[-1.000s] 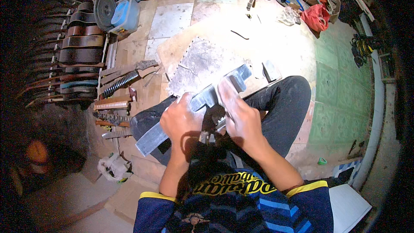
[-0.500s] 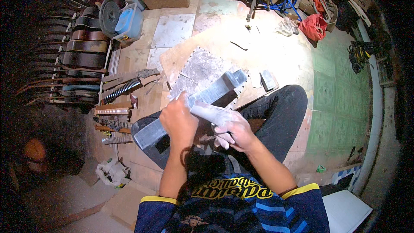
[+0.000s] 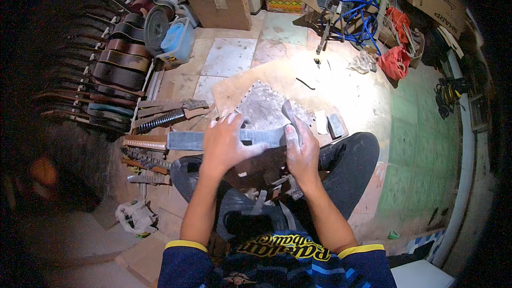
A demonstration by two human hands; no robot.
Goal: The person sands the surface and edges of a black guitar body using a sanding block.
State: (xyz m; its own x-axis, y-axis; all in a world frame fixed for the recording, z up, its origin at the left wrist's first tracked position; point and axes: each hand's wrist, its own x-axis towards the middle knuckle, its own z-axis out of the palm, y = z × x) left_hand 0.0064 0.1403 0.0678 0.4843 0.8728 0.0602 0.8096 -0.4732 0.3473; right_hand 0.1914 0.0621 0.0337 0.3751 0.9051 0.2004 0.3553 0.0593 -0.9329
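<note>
Left hand [image 3: 225, 143] grips the grey bar [image 3: 185, 141] mid-length, right hand [image 3: 303, 154] its right end; dusty skin could let it slip.

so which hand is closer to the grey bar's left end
The left hand: it lies across the grey bar, with the bar's left end sticking out past it. The right hand is at the opposite end.

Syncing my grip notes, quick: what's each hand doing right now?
Left hand: holding the long grey bar, palm across it.
Right hand: closed on a grey piece at the bar's right end; whether it's separate cannot be told.
</note>
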